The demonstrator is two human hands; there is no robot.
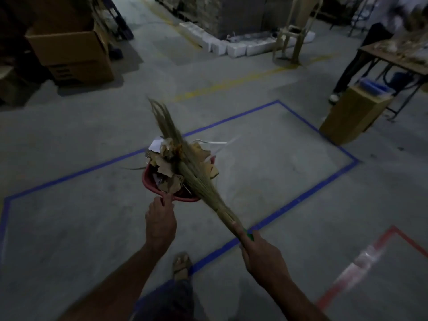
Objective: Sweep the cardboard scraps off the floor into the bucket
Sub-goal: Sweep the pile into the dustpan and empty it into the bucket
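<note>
**Scraps piled high as the sweep is nearing its end**

A red bucket (154, 184) is brimming with cardboard scraps (170, 163), sitting on the grey floor (266, 181) inside a rectangle of blue tape (310, 192), close to the tape's near edge. The left hand (161, 218) is reaching forward to the bucket's near rim, its fingers curling over the edge and gripping it. The right hand (259, 251) is closing around the green-wrapped handle of a grass broom (199, 181), whose long axis is running from that hand up and to the left, straight across the top of the heap, with the bristle tips (159, 112) fanning out beyond the bucket's far side. Both hands are lying just behind the bucket, the left being the nearer and already touching it. The floor around the bucket is showing almost no loose scraps, so the job is looking close to done; the broom appears to be pressing the pile down. A sandalled foot (182, 265) is standing on the tape line. Cardboard boxes (69, 52), a plastic chair (294, 31) and a second person (361, 59) are standing well apart.
</note>
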